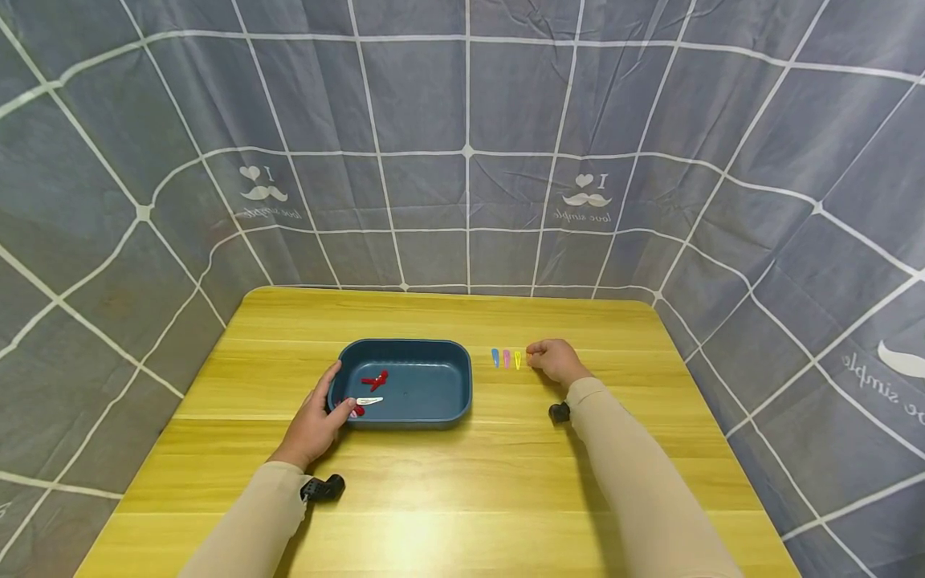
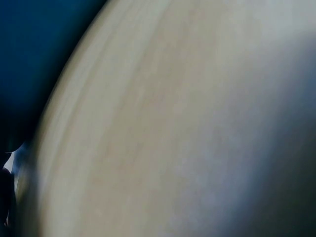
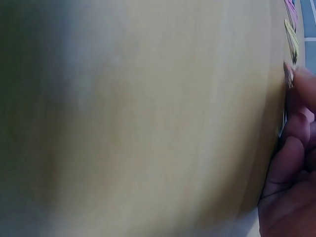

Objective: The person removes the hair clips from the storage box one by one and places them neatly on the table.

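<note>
My left hand (image 1: 312, 424) grips the left rim of a dark blue plastic tub (image 1: 429, 393), its thumb over the near left corner. Inside the tub lie a red item (image 1: 376, 380), a white snap hair clip (image 1: 370, 400) close to the thumb, and a red and pink item (image 1: 358, 411) partly hidden by it. Right of the tub, my right hand (image 1: 558, 361) pinches a small orange hair clip (image 1: 529, 353) at the tabletop, mostly covered by the fingers. Beside it lie a yellow clip (image 1: 517, 360), a pink clip (image 1: 507, 359) and a blue clip (image 1: 495, 358) in a row.
The wood-grain table (image 1: 405, 506) ends at a grey curtain (image 1: 520, 96) with white grid lines, which hangs behind and at both sides. A small black camera (image 1: 325, 488) sits at the left wrist, and another camera (image 1: 560, 413) at the right.
</note>
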Tool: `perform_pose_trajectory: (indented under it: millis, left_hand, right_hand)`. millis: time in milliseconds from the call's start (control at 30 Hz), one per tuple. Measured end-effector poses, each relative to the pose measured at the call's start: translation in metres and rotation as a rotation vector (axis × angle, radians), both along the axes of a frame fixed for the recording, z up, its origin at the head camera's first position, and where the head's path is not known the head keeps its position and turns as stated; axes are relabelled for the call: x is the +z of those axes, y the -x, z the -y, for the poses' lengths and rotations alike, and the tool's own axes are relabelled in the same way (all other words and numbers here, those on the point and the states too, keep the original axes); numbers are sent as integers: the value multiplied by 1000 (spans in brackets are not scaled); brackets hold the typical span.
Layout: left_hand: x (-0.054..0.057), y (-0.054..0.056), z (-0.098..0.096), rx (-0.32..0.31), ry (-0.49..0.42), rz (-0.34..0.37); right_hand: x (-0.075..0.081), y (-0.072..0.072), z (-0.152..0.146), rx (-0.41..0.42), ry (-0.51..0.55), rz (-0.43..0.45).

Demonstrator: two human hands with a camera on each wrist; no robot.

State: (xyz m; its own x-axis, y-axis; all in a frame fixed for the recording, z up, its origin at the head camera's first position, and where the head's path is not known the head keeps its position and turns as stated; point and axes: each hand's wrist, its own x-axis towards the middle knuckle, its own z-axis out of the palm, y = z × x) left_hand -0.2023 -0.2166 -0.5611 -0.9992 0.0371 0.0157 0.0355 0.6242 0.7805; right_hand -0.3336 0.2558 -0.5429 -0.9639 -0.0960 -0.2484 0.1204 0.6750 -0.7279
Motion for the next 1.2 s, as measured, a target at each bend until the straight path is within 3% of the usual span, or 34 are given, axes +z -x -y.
perform_pose_trajectory:
  millis: [433,1200]
  left_hand:
    - [1,1,0,-5,-14,-5]
    - [0,1,1,-3,-3,3]
  right_hand:
    - [-3,-1,1,25,-49,-34]
    - [-2,-3,1,20,-37,-28]
